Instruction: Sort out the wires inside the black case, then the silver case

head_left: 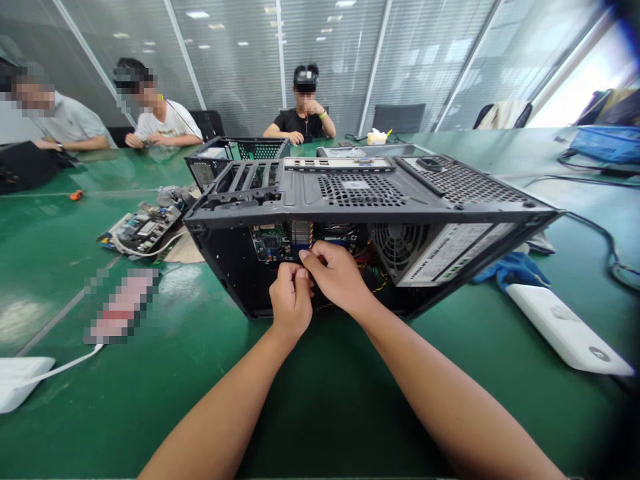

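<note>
A black desktop computer case point(350, 193) lies on its side on the green table point(320, 400), open side facing me. Inside I see a green motherboard point(270, 241), a heatsink, coloured wires point(373, 257) and a power supply with a fan point(400, 243). My left hand point(291, 300) is curled into a fist at the case opening. My right hand point(336, 273) sits just beside it, fingers pinched together against the left hand's fingertips. What the fingers hold is too small to make out.
A loose circuit board with a white cable point(143, 230) lies at the left, a second empty case point(235, 157) behind. A white box point(567, 327) and blue cloth point(510, 270) lie at the right, a white device point(20, 380) at the near left. Three people sit across the table.
</note>
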Demonstrator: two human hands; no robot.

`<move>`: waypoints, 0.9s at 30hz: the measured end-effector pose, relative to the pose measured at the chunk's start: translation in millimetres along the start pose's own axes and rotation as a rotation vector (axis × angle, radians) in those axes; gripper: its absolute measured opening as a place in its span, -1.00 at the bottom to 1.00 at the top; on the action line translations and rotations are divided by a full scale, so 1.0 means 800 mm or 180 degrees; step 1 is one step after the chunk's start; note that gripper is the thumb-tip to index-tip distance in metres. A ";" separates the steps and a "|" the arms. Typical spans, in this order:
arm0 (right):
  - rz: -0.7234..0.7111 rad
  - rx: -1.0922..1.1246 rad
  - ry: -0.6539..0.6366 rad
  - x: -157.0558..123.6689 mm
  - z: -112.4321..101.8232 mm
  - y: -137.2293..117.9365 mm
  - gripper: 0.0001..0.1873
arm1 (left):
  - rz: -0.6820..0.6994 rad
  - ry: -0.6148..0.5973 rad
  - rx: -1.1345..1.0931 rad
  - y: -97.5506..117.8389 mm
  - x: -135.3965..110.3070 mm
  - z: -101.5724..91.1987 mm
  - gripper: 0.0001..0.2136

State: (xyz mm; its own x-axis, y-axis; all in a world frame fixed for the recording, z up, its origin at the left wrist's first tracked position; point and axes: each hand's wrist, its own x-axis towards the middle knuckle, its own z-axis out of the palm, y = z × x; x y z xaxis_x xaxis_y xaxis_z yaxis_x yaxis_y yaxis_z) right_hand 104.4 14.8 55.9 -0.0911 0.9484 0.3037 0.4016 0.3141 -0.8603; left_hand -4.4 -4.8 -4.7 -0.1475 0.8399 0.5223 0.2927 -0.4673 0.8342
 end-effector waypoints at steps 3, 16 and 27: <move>0.0007 0.0035 -0.0007 0.000 0.001 -0.001 -0.62 | -0.0061 -0.0013 0.0003 0.001 0.001 -0.001 -0.75; -0.0048 -0.0035 0.0015 0.002 0.001 0.001 -0.63 | -0.0179 0.0057 -0.0052 -0.003 0.006 -0.002 -0.73; -0.0061 -0.0021 -0.0007 0.002 0.000 0.002 -0.63 | 0.0364 0.0479 0.0123 -0.008 0.002 0.002 -0.87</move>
State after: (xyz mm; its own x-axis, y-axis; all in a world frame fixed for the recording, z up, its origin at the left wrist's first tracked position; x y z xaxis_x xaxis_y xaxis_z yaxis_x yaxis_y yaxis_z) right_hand 104.8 16.9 55.5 -0.1010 0.9423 0.3192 0.4057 0.3320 -0.8516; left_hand -5.4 0.2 -9.4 -0.2501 0.7299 0.6362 0.3513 -0.5439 0.7621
